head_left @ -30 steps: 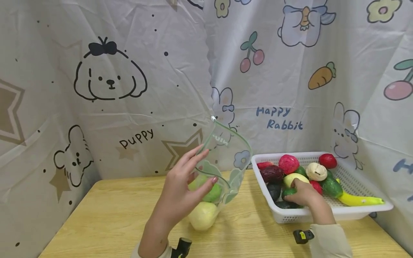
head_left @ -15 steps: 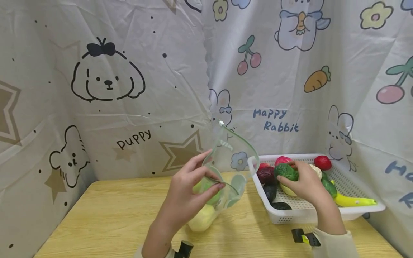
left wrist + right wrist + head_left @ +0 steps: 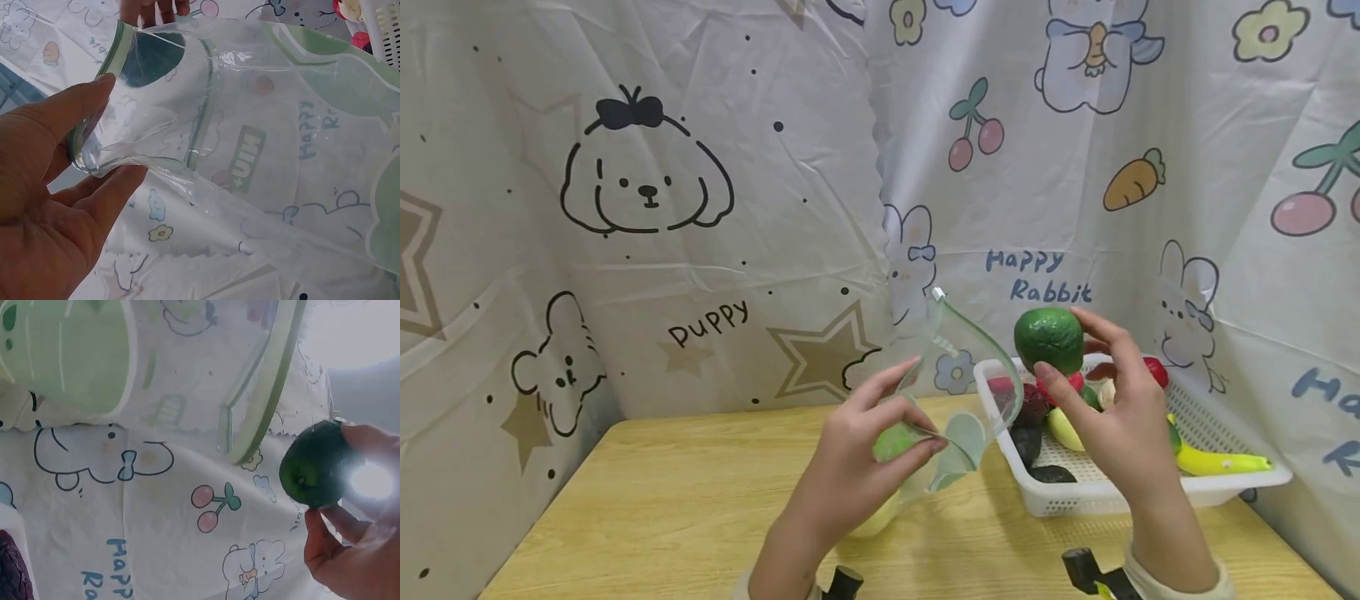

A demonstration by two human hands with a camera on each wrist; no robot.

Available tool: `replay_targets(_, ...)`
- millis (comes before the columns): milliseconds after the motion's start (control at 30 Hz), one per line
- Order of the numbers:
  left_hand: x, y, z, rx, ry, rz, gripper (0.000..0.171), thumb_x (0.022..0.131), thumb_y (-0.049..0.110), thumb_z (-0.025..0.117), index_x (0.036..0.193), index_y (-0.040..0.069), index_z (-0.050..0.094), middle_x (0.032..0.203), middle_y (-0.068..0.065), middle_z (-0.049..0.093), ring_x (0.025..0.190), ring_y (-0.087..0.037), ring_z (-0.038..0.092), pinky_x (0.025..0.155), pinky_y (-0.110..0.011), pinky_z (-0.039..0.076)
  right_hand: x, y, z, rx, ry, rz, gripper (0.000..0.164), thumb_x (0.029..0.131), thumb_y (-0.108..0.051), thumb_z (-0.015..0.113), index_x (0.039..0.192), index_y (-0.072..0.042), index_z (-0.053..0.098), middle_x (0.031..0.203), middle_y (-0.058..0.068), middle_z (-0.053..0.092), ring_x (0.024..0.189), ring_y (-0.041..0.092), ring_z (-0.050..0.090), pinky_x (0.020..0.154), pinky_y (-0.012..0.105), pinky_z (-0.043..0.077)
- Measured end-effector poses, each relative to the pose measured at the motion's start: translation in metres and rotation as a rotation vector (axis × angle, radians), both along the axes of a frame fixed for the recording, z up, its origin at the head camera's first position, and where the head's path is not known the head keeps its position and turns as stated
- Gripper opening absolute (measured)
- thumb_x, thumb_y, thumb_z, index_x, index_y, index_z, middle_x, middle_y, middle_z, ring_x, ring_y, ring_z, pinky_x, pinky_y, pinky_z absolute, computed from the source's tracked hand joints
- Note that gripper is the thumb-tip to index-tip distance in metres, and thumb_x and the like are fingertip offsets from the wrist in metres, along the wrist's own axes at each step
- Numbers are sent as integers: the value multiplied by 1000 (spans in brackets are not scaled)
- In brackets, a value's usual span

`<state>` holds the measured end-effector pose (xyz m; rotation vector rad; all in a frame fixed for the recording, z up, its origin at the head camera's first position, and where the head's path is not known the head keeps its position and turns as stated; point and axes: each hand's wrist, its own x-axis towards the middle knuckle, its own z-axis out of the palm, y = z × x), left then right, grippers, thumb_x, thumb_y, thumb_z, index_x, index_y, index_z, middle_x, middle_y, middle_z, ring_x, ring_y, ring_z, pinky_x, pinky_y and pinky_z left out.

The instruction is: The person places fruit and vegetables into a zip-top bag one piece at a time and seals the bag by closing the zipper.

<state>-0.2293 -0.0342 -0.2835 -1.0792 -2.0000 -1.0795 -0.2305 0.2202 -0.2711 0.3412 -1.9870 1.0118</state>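
Note:
My left hand (image 3: 857, 450) pinches the near rim of a clear zip bag (image 3: 964, 437) with a green-edged mouth and a white slider at the top. The bag's mouth gapes towards the right. A light green fruit (image 3: 891, 442) and a pale yellow one (image 3: 874, 518) show low in the bag, partly behind the left hand. My right hand (image 3: 1127, 425) holds a round, dark green, wrinkled fruit (image 3: 1047, 333) between thumb and fingers, just right of the bag's mouth. In the left wrist view, this green fruit (image 3: 153, 59) shows through the clear plastic.
Behind and below the right hand, a white plastic basket (image 3: 1067, 502) holds several fruits and vegetables, among them a yellow banana (image 3: 1225, 461) and dark purple and red pieces. The wooden table (image 3: 662, 500) ends at a printed curtain (image 3: 820, 208) on the back and sides.
My right hand has picked the dark green fruit out of the basket and brought it up and left towards the bag. The left hand and bag have shifted slightly right.

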Motion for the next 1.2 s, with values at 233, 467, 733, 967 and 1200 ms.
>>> replay_targets(233,0,3,-1,-14,12,13,10,77,19,75,76,17,65,102,-1,65,129,-19,43,104,-45,46,2,-10,-3,101,29,82,69,75,-9,76,136,-24,47,113,6,58,101,7,47,74,27,40)
replay_targets(467,1,2,0,-15,14,18,11,78,20,75,76,17,64,107,-2,65,129,-20,43,103,-45,47,1,-17,-6,138,-2,121,69,76,-13,76,137,-24,45,111,7,57,103,11,44,73,38,44)
replay_targets(733,1,2,0,-12,19,16,11,78,19,75,75,16,64,110,-3,64,129,-20,43,102,-44,48,-2,-18,-10,173,16,108,68,75,-14,76,136,-22,46,107,6,57,98,11,44,63,27,45)
replay_targets(967,1,2,0,-4,17,15,11,77,19,75,75,17,64,104,-2,65,128,-21,44,102,-44,48,-6,-18,-11,189,-12,156,70,75,-15,76,136,-27,45,126,5,54,107,16,46,73,39,45)
replay_targets(1200,1,1,0,11,22,11,12,77,19,75,75,16,64,99,-1,64,128,-21,45,105,-43,46,-5,-15,-9,150,-39,201,60,79,-11,73,133,-25,49,133,3,50,117,16,43,98,53,41)
